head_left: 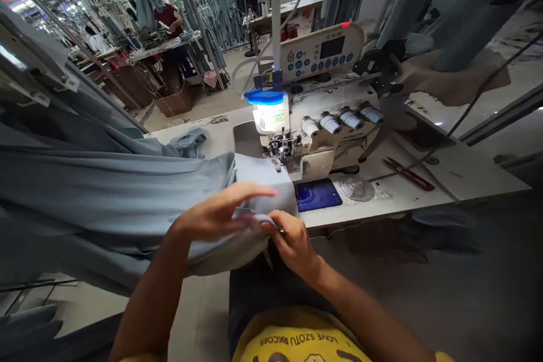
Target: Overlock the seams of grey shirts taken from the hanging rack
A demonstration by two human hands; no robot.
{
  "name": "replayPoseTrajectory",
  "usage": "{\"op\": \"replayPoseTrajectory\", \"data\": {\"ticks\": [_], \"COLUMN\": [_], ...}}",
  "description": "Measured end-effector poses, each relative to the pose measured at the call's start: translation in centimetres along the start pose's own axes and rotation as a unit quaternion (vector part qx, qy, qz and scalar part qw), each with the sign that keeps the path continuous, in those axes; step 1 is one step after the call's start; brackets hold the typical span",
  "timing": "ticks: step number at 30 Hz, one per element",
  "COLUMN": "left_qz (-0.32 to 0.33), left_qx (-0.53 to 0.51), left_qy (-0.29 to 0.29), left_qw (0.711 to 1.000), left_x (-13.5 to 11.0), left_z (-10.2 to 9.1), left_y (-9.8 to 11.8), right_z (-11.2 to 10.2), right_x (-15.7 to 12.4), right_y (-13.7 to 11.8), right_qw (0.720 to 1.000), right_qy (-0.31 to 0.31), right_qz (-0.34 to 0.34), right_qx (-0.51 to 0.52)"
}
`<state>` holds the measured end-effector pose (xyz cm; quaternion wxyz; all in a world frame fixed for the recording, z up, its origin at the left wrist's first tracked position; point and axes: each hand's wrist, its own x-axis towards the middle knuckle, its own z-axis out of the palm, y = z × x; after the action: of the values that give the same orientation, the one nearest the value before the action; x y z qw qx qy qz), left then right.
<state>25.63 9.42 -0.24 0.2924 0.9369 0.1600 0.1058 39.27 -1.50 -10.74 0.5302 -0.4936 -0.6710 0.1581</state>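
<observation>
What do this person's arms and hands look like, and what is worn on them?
The left hand and right hand are gloveless, and no watch or bracelet shows. Both forearms are bare. Yellow sleeve edges peek in at the bottom of the picture, matching the yellow shirt, which has dark lettering. The left fingers are blurred, so I can't tell about rings there.

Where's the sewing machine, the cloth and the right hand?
Sewing machine (318, 163): head view, on its front cover.
Cloth (169, 189): head view, on its draped folds.
Right hand (296, 241): head view, on its back.
</observation>
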Motion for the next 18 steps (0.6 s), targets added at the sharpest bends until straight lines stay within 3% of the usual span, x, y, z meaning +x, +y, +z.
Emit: {"op": "replayPoseTrajectory", "data": {"ticks": [2,5,8,10,13,15,18], "left_qz": [-0.019,-0.117,-0.149,-0.132,-0.148,-0.186,-0.229], "left_qx": [-0.049,-0.075,-0.002,0.111,0.278,0.328,0.309], "left_qy": [-0.033,0.047,0.134,0.196,0.243,0.239,0.195], "left_qw": [0.998,0.989,0.98,0.965,0.918,0.895,0.902], "left_x": [-1.3,-1.2,0.3,1.6,3.6,4.8,5.9], "left_z": [0.2,1.5,2.9,3.5,3.7,3.5,3.1], "left_y": [1.1,1.8,1.9,1.8,1.0,0.2,-0.8], "right_z": [-1.6,-2.3,-2.0,-2.2,-3.2,-3.7,-4.0], "right_x": [1.3,1.9,1.9,2.3,3.9,4.9,5.4], "right_y": [-0.5,-0.3,0.4,0.8,1.1,1.5,2.0], "right_qw": [0.996,0.977,0.949,0.948,0.964,0.968,0.962], "right_qy": [-0.007,0.002,0.034,0.066,0.116,0.135,0.121], "right_qz": [0.037,0.112,0.181,0.195,0.188,0.19,0.222], "right_qx": [0.082,0.181,0.255,0.241,0.147,0.095,0.1]}}
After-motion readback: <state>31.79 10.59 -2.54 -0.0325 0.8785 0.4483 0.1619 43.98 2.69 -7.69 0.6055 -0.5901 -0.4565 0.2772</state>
